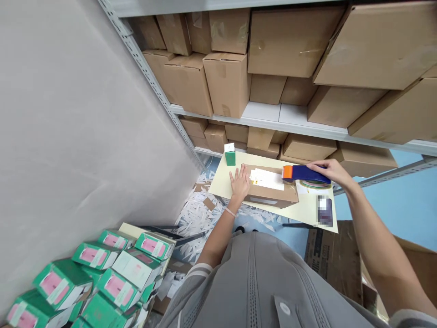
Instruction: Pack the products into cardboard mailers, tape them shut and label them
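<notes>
Brown cardboard formed the box [273,197] on the cream table [220,182]; its nine-o'clock end was touched by the left hand [240,183], fingers spread. At three, a blue tape dispenser [303,173] was gripped by the curled right hand [330,171]. A green carton [230,157] was seen at ten, a dark, pixelated object [324,212] at four. The left forearm was angled toward one, the right toward eleven.

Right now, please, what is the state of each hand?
Left hand: open, at the left end of the box.
Right hand: closed, holding the tape dispenser.
</notes>
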The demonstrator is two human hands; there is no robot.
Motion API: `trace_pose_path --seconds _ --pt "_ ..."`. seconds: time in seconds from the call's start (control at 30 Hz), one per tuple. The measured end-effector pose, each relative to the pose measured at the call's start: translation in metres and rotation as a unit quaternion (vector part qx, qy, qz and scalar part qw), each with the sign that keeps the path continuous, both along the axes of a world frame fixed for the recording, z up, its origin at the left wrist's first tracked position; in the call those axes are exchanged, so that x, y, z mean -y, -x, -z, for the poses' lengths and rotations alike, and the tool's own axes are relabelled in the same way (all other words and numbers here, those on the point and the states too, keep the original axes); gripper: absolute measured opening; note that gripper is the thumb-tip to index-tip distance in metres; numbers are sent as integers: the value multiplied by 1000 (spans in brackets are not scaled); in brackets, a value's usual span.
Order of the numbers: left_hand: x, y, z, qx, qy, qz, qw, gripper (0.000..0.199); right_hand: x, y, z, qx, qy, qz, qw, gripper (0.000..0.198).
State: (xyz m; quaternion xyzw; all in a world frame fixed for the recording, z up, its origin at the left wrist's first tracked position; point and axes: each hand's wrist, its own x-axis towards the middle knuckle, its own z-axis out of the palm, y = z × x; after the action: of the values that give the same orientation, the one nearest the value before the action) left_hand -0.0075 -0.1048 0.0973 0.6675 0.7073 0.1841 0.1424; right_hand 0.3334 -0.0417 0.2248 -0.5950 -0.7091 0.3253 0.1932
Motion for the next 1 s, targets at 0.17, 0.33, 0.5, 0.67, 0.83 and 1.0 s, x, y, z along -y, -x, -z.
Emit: trace_pose_path --seconds 0.17,0.33,0.5,0.67,0.83,1.0 --pt "1 0 2 -22 -6 8 1000 57 21 -80 -4 -1 11 105 994 45" --pt "1 -1 2 -32 -6 6 999 57 27 -100 1 11 11 99 995 48" --pt "0 -3 1 -25 1 7 1000 56 14 -96 7 74 -6 43 996 46" --pt "0 -4 -1 -36 10 9 999 57 -3 -77 19 262 -47 -36 963 35" --pt "2 -5 -3 -50 -2 14 999 58 -17 -58 27 318 -48 -100 942 35" --pt "4 -5 -5 -61 -2 20 998 58 -29 -35 24 331 -43 -129 934 33"
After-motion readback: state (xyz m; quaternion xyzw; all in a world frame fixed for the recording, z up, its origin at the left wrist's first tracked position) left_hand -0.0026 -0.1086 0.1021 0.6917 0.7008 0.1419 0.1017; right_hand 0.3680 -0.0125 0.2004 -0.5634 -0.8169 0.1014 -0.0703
